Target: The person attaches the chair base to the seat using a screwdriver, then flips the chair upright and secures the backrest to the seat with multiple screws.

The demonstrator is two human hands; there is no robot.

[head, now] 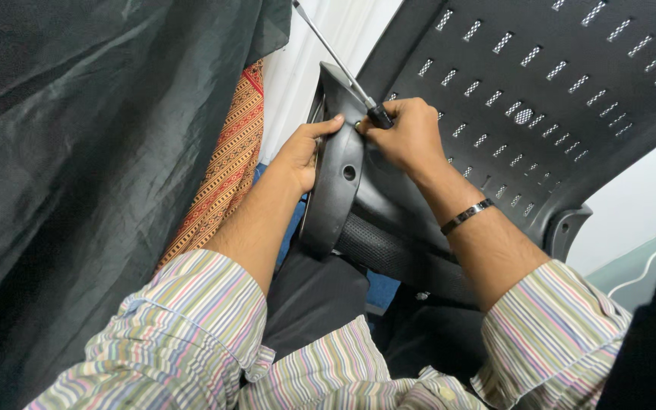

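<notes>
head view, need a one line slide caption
Left hand steadies a black plastic bracket while right hand holds a screwdriver against it.

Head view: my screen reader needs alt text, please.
A right hand holds a screwdriver at a black chair bracket, which the left hand steadies. A perforated black chair back lies behind; striped sleeves show below.

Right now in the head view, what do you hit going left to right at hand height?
Dark green draped cloth → orange patterned woven fabric → left hand → curved black plastic bracket → right hand gripping a metal-shafted screwdriver → perforated black plastic chair back.
</notes>
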